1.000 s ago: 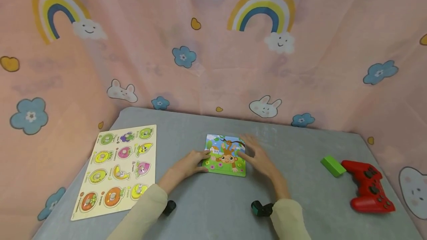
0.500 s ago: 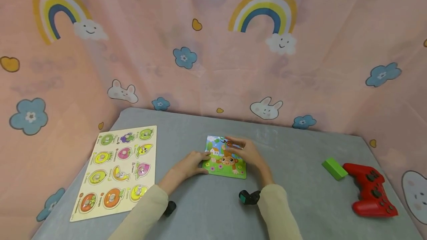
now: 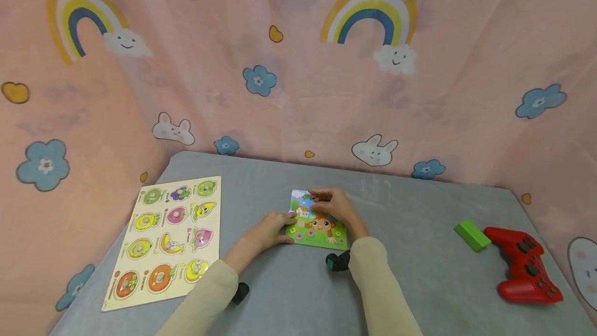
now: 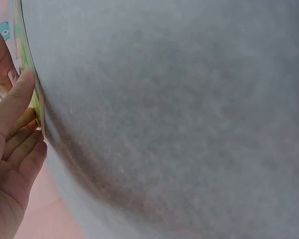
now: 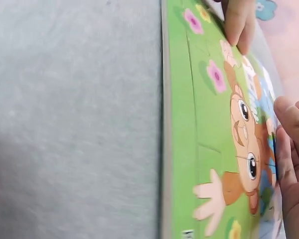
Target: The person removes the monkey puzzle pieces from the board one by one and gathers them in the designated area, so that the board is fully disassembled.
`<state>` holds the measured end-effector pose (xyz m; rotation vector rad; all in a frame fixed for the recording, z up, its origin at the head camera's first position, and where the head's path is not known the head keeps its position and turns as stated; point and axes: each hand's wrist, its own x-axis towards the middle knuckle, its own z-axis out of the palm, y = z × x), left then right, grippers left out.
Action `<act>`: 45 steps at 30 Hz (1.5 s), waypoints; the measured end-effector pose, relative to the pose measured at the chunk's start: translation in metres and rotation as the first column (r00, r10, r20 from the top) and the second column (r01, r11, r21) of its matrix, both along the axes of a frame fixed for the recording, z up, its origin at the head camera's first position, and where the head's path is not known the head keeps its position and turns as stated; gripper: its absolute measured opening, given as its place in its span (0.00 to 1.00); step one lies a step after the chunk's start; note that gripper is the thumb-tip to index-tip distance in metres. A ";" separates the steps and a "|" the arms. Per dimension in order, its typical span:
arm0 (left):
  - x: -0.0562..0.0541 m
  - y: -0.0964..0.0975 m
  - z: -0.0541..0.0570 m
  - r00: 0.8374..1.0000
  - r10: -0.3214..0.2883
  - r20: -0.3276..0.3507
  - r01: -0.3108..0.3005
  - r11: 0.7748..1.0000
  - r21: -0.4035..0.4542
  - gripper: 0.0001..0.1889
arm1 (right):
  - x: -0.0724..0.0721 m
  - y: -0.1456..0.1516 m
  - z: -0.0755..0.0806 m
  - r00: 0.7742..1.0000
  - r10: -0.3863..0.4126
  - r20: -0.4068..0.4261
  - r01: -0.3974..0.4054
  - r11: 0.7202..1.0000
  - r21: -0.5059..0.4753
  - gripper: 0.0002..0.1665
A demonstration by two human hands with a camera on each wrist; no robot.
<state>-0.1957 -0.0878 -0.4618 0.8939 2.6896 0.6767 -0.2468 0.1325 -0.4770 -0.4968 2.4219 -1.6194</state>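
A small square jigsaw puzzle with a monkey picture lies on the grey table; fine seams between its pieces show in the right wrist view. My left hand grips its left side, the thumb at the near left corner and fingertips over the left edge. In the left wrist view this thumb meets the board's thin edge. Across the upper right of the picture rests my right hand, bent fingers pointing left and covering the monkey's upper part. Seen from the right wrist, its fingers touch the far part of the picture.
A cream fruit peg board lies at the left, beside my left sleeve. At the right are a green block and a red game controller. A pink patterned curtain hangs behind the table's far edge.
My right hand has moved left from the puzzle's right edge onto its upper right part, its fingers now more bent. My left hand stays at the left edge.
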 end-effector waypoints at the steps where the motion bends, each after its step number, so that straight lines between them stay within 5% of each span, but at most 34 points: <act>1: 0.000 0.000 0.001 1.000 0.001 -0.003 -0.001 1.000 0.000 0.26 | -0.002 -0.001 0.001 1.000 0.002 0.003 -0.002 1.000 0.014 0.24; 15: -0.001 0.000 -0.001 1.000 -0.014 -0.018 0.014 1.000 -0.007 0.26 | -0.013 -0.011 0.007 0.996 0.084 0.025 -0.087 0.975 0.206 0.23; 28: 0.000 0.000 0.000 1.000 -0.009 0.003 0.009 1.000 0.004 0.26 | -0.027 -0.022 0.021 0.980 0.179 0.091 -0.200 0.890 0.409 0.29; 45: -0.001 0.000 -0.002 1.000 -0.008 -0.005 0.008 1.000 -0.006 0.26 | -0.026 -0.038 0.036 0.980 0.093 0.175 -0.174 0.824 0.539 0.30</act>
